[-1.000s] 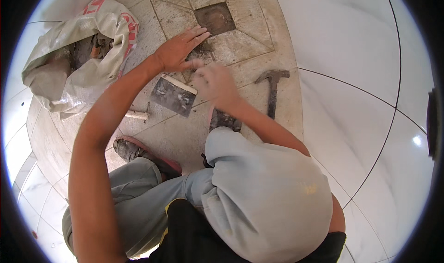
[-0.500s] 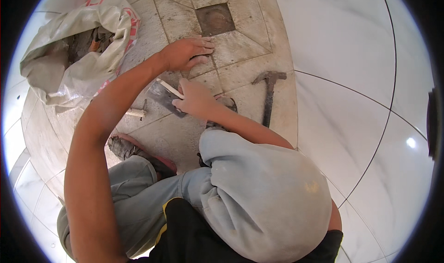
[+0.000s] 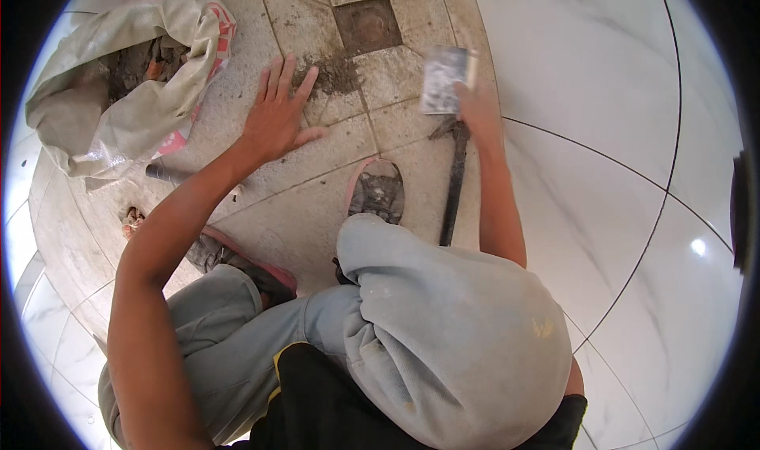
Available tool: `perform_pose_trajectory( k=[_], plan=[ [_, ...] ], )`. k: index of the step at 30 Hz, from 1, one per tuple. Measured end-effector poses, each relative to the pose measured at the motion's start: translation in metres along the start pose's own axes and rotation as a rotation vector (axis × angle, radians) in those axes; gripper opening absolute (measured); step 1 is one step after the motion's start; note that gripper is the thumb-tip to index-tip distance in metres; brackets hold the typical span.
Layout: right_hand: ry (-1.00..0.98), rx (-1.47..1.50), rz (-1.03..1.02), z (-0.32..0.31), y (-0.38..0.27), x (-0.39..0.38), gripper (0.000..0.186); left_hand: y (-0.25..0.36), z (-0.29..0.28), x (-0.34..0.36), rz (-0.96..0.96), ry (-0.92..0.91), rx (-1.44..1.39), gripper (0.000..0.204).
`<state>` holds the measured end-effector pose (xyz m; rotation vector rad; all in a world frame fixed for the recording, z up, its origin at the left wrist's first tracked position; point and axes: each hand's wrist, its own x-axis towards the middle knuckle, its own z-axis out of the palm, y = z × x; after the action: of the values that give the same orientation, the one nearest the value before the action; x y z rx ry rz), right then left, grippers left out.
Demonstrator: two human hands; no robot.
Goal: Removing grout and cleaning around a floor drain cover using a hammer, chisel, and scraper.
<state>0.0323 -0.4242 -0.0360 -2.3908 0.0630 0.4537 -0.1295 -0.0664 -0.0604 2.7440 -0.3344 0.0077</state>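
My left hand [image 3: 273,129] lies on the beige floor tiles with its fingers spread and nothing in it. Just past its fingertips is a patch of dark, crumbly dirt [image 3: 328,78]. My right hand [image 3: 477,111] grips a flat rectangular scraper [image 3: 445,78] with a pale strip along one side; both are smeared by motion. Beneath that hand, the head of a hammer [image 3: 455,177] is partly covered, and its dark handle runs back toward my knee. A square brown recess [image 3: 368,26] is set among the tiles ahead.
An open woven sack [image 3: 127,125] holding rubble stands at the far left. A dark rod-like handle [image 3: 164,173] shows beside my left forearm, with small broken bits [image 3: 131,220] nearby. My shoe [image 3: 377,189] rests mid-floor. Glossy white marbled tiles [image 3: 594,173] cover the right side.
My right hand has swung right and outward with the scraper, away from beside my left hand. My left hand has drawn back leftward with fingers fanned out, and the dark dirt now shows.
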Motion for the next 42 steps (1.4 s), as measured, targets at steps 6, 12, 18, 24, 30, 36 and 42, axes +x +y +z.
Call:
perform_pose_trajectory(
  k=[6, 12, 18, 24, 30, 36, 42],
  plan=[
    [-0.032, -0.092, -0.372, 0.098, -0.078, -0.023, 0.031, -0.007, 0.012, 0.018, -0.103, 0.072, -0.153, 0.088],
    [-0.068, 0.002, -0.23, 0.089, -0.081, -0.003, 0.03, -0.01, 0.007, 0.018, -0.246, 0.189, 0.059, 0.082],
    [-0.147, 0.04, -0.29, 0.086, -0.109, 0.02, 0.03, -0.046, 0.006, 0.058, -0.269, 0.285, 0.066, 0.069],
    [-0.079, -0.112, -0.499, 0.105, -0.121, 0.034, 0.023, -0.038, 0.015, 0.05, 0.019, 0.077, -0.223, 0.056],
    [-0.125, 0.046, -0.283, 0.091, -0.096, 0.004, 0.021, -0.022, 0.003, 0.024, -0.144, 0.184, -0.164, 0.056],
    [-0.14, 0.153, -0.084, 0.094, -0.083, -0.036, 0.023, -0.003, 0.028, 0.048, -0.252, 0.253, -0.051, 0.058],
    [-0.061, 0.124, -0.179, 0.153, -0.093, -0.032, 0.022, 0.029, 0.052, 0.078, -0.384, 0.421, -0.214, 0.054]
  ],
)
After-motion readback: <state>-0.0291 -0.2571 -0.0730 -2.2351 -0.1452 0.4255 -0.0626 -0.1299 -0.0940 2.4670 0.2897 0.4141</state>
